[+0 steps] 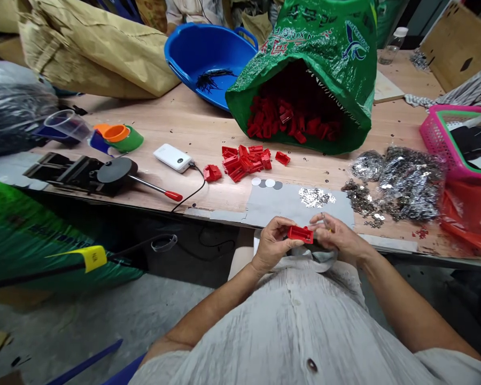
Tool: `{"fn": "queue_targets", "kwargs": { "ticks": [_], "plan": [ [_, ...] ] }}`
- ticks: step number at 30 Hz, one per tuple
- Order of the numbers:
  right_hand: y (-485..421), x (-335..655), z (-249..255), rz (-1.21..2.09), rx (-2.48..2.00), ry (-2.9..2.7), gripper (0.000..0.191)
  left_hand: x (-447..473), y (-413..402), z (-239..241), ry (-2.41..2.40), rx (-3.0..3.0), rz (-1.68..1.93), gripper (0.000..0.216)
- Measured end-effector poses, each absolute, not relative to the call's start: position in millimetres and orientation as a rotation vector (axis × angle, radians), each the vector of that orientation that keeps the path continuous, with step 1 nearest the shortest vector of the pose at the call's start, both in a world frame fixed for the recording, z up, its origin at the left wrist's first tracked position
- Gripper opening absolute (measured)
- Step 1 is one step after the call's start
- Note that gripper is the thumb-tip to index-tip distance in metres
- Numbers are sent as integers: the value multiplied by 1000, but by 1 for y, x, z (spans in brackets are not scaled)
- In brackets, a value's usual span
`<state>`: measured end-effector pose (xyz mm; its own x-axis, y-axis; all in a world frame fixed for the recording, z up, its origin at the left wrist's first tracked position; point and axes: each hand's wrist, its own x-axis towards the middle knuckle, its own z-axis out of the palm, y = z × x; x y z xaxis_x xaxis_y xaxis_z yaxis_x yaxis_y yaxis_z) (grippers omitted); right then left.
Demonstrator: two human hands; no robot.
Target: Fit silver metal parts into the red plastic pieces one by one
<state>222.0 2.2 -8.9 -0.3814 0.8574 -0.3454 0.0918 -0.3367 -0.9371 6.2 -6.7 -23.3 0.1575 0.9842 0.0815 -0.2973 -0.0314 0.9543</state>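
Observation:
My left hand (pixel 276 241) grips a small red plastic housing (pixel 300 234) between thumb and fingers, just off the table's front edge above my lap. The housing's hollow side faces up, and a small metal bit (pixel 308 239) shows at its right end. My right hand (pixel 339 235) is close beside that end, its fingers bent and apart; whether a fingertip touches the housing I cannot tell. Beyond my hands, a pile of small silvery metal pieces (pixel 316 197) lies on a grey sheet (pixel 264 203). Several loose red housings (pixel 246 162) lie farther back.
A green sack (pixel 304 64) gapes toward me, full of red housings. Behind it stands a blue basin (pixel 184 53). On the left are a hand press (pixel 118 170) with a red-tipped lever and a white power bank (pixel 172 158). Bagged metal parts (pixel 411 182) and a pink basket (pixel 433 133) are right.

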Motion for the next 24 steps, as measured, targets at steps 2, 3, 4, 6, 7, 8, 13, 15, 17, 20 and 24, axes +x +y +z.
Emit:
{"fn": "queue_targets", "kwargs": {
  "ticks": [2, 3, 4, 6, 7, 8, 13, 15, 17, 20, 24],
  "plan": [
    [18, 234, -9, 1283, -1514, -1581, 29, 5, -5, -22, 874, 1028, 1257, 44],
    [26, 239, -10, 1033, -1613, -1697, 21, 5, -4, -21, 891, 1002, 1266, 45],
    [33, 243, -11, 840, -1673, -1799, 15, 4, -3, -21, 905, 985, 1275, 45],
    [44, 247, -14, 608, -1720, -1961, 12, 4, -2, -22, 920, 966, 1286, 45],
    [48, 247, -16, 553, -1722, -2020, 13, 3, -1, -23, 921, 958, 1288, 44],
    [50, 246, -18, 516, -1721, -2066, 15, 3, -1, -24, 918, 951, 1289, 43],
    [58, 235, -23, 449, -1765, -2148, 13, 2, -3, -27, 917, 950, 1291, 42],
    [61, 233, -24, 435, -1792, -2137, 11, 2, -4, -27, 922, 950, 1292, 41],
    [64, 231, -25, 435, -1811, -2133, 10, 1, -4, -27, 927, 948, 1294, 41],
    [66, 230, -23, 458, -1839, -2147, 9, 1, -5, -26, 928, 933, 1287, 40],
    [67, 229, -18, 452, -1867, -2157, 8, 2, -5, -24, 912, 876, 1281, 40]
  ]
}}
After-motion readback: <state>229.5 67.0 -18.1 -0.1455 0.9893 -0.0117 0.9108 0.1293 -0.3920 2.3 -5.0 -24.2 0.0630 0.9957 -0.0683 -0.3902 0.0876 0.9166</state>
